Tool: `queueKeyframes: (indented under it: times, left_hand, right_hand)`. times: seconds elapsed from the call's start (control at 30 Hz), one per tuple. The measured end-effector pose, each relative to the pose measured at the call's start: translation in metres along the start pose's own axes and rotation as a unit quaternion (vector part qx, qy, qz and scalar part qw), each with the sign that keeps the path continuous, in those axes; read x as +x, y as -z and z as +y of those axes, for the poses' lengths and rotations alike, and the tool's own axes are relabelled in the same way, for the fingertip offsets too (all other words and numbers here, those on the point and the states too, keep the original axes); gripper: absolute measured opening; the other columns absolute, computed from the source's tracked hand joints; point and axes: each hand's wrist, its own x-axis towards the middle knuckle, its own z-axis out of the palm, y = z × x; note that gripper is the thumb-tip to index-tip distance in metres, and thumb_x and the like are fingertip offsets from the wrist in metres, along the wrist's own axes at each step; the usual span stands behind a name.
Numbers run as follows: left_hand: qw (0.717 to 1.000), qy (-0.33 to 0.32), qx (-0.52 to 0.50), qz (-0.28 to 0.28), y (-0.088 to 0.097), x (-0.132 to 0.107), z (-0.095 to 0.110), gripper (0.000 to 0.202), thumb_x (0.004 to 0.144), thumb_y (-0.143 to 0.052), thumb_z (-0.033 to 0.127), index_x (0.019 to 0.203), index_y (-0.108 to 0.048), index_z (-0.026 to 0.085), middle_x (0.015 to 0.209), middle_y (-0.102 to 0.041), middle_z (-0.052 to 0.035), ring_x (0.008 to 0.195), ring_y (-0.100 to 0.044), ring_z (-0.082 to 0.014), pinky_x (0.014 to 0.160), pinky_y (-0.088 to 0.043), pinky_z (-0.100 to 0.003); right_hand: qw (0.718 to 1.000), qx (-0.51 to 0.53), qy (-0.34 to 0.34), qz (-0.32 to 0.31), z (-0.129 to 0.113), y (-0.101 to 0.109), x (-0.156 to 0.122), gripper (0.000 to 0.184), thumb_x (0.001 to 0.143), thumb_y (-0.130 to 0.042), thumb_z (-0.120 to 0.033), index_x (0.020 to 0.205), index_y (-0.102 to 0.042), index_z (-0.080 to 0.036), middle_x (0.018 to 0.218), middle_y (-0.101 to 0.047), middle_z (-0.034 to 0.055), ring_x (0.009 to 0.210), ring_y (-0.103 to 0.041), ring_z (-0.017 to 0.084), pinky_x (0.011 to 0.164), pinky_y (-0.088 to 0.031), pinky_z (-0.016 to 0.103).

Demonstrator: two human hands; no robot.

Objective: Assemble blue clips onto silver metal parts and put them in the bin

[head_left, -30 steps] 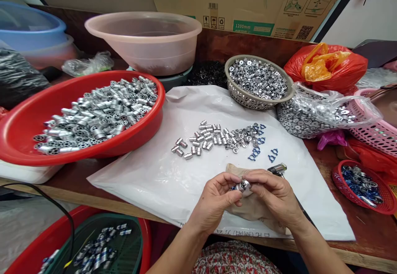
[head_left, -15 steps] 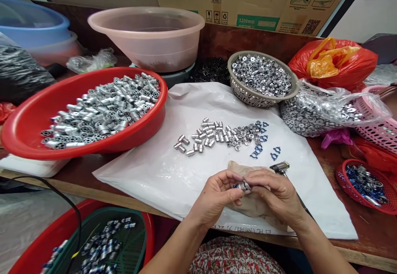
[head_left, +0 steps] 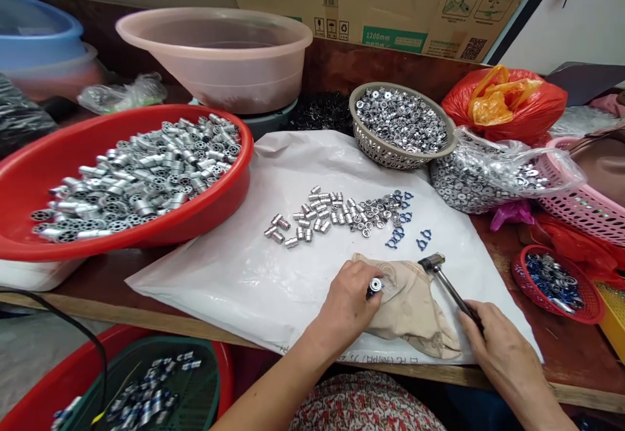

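In my left hand [head_left: 352, 294], closed over the cloth, a small metal cylinder part [head_left: 375, 285] stands with its round silver end facing up. My right hand [head_left: 502, 343] is wrapped round the dark handle of a hammer [head_left: 452, 288], whose head lies at the edge of the folded beige cloth [head_left: 410, 307]. Beyond my hands, silver cylinders [head_left: 312, 213] are scattered on the white plastic sheet [head_left: 209, 288]. Round silver caps [head_left: 374, 213] lie beside them, followed by blue ring-shaped pieces [head_left: 398, 236] on the right.
A red basin [head_left: 195, 213] heaped with silver cylinders stands left. Behind are a pink basin [head_left: 219, 73] and a grey-brown basket [head_left: 390, 154] of caps. A small red basket [head_left: 522, 281] sits right. Below the table edge is a green basket [head_left: 205, 372] inside a red basin.
My right hand has left the part and moved right onto the hammer handle. My left hand now holds the part alone, end up, over the cloth. The view has shifted slightly.
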Motion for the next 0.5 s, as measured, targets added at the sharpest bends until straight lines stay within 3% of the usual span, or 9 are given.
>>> queueKeyframes:
  times: [0.17, 0.23, 0.3, 0.4, 0.5]
  left_hand:
    - [1.000, -0.002, 0.013, 0.012, -0.006, -0.007, -0.002, 0.027, 0.072, -0.060, 0.011, 0.098, -0.061, 0.014, 0.091, -0.067, -0.0082, 0.086, -0.056, -0.0239, 0.075, -0.047, -0.037]
    - [1.000, 0.003, 0.012, 0.018, -0.006, -0.008, -0.002, 0.029, 0.072, -0.060, 0.012, 0.102, -0.060, 0.014, 0.093, -0.067, -0.0086, 0.085, -0.055, -0.0241, 0.075, -0.047, -0.038]
    - [1.000, 0.005, 0.007, 0.019, -0.006, -0.009, -0.002, 0.033, 0.073, -0.058, 0.013, 0.106, -0.058, 0.014, 0.095, -0.067, -0.0095, 0.086, -0.054, -0.0245, 0.075, -0.047, -0.038]
    - [1.000, 0.015, -0.006, 0.014, -0.005, -0.010, -0.001, 0.039, 0.074, -0.056, 0.013, 0.113, -0.054, 0.013, 0.100, -0.066, -0.0106, 0.090, -0.054, -0.0252, 0.076, -0.046, -0.038]
    - [0.999, 0.033, -0.016, 0.009, -0.004, -0.010, -0.001, 0.041, 0.073, -0.056, 0.013, 0.115, -0.053, 0.014, 0.102, -0.066, -0.0102, 0.090, -0.054, -0.0255, 0.077, -0.046, -0.038]
  right_hand:
    - [0.989, 0.121, 0.065, 0.060, -0.031, 0.034, 0.001, 0.023, 0.092, -0.035, -0.035, 0.096, -0.054, -0.021, 0.073, -0.063, 0.0035, 0.065, -0.064, 0.017, 0.056, -0.052, 0.025]
    - [0.982, 0.161, 0.096, 0.032, -0.040, 0.050, -0.005, 0.022, 0.091, -0.038, -0.033, 0.105, -0.053, -0.023, 0.068, -0.062, 0.0014, 0.055, -0.061, 0.014, 0.047, -0.051, 0.021]
    - [0.972, 0.200, 0.122, -0.001, -0.045, 0.059, -0.013, 0.034, 0.090, -0.041, -0.031, 0.123, -0.046, -0.025, 0.072, -0.065, 0.0022, 0.051, -0.061, 0.014, 0.044, -0.051, 0.020]
    - [0.953, 0.251, 0.172, -0.017, -0.052, 0.058, -0.020, 0.055, 0.090, -0.043, -0.026, 0.142, -0.028, -0.027, 0.087, -0.070, 0.0053, 0.061, -0.067, 0.016, 0.052, -0.056, 0.021]
    - [0.933, 0.272, 0.230, -0.043, -0.063, 0.048, -0.015, 0.059, 0.090, -0.041, -0.018, 0.145, -0.023, -0.029, 0.098, -0.071, 0.0037, 0.085, -0.070, 0.019, 0.067, -0.059, 0.022]
